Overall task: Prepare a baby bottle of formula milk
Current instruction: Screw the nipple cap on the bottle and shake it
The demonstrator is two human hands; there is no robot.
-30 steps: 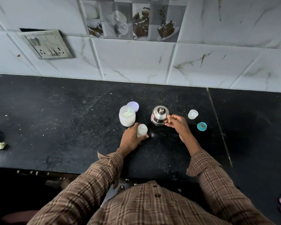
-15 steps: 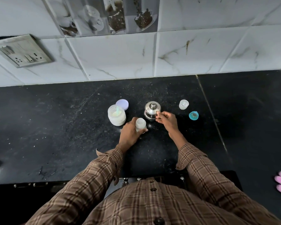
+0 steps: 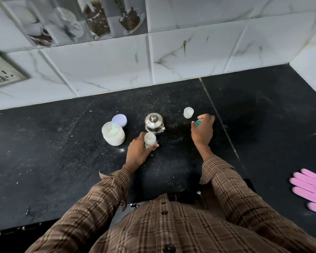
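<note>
The bottle, in front of the kettle, is gripped by the left hand and seemingly filled, while the teal ring is pinched by the right hand, not yet fitted.

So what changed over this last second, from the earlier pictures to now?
The right hand left the steel pot, moved right and took hold of the teal ring, which now looks tilted in its fingers. The left hand stayed wrapped around the small bottle. The pot, powder tub, its lilac lid and the clear cap did not move.
</note>
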